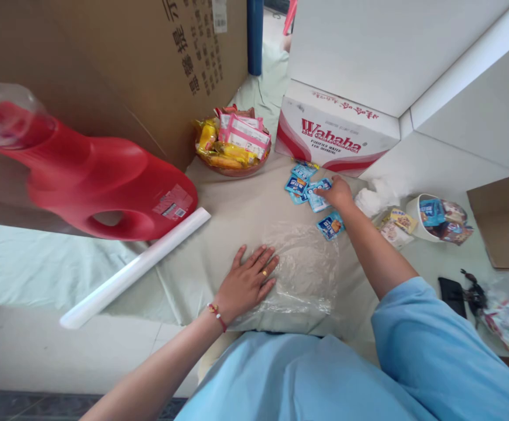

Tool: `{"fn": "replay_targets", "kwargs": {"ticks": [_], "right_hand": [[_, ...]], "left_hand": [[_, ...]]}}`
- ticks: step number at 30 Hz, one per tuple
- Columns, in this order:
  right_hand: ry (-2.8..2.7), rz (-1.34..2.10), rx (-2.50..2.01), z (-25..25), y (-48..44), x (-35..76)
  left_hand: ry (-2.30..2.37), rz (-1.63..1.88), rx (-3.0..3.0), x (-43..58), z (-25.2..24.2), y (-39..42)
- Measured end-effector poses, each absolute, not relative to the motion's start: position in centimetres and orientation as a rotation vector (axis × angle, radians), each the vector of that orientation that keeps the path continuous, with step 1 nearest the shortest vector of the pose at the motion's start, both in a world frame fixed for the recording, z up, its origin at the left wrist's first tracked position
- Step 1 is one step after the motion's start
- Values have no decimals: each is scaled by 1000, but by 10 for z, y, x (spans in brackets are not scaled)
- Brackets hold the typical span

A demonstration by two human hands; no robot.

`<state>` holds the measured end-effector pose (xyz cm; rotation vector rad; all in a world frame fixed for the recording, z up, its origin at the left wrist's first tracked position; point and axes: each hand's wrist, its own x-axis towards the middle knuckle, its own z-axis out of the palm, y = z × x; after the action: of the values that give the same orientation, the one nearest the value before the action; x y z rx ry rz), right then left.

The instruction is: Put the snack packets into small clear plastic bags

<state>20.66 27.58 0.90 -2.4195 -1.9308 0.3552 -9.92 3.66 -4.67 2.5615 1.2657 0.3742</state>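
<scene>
My left hand (248, 282) lies flat with fingers spread on the cloth-covered surface, at the left edge of a clear plastic bag (309, 266). That bag is spread out flat and wrinkled. Farther off to the right, my right hand (339, 193) has its fingers closed on a small blue snack packet (318, 196). Several similar packets lie around it: a blue packet (297, 185) overlaps others on the left, and a separate blue packet (330, 225) rests just below the hand. A thin yellow packet (306, 164) is partly behind the pile.
A snack-filled bowl (237, 171) stands at the back, beside a Wahaha water carton (337, 126). Left are a large red jug (118, 181) and a white roll (136, 269). To the right sit crumpled white tissue (375, 199), a white cup (415, 210) of snacks and a black phone (451, 296).
</scene>
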Motion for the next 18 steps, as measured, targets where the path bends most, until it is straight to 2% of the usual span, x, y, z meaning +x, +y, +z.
{"fn": "replay_targets", "kwargs": {"ticks": [8, 13, 18], "right_hand": [[-2457, 195, -1912, 8, 223, 173], [-2393, 193, -1904, 17, 210, 186], [-2474, 249, -2080, 23, 204, 211]], "left_hand": [[1286, 374, 2553, -98, -48, 35], [1282, 343, 2555, -99, -47, 36], [1257, 301, 2531, -98, -42, 37]]}}
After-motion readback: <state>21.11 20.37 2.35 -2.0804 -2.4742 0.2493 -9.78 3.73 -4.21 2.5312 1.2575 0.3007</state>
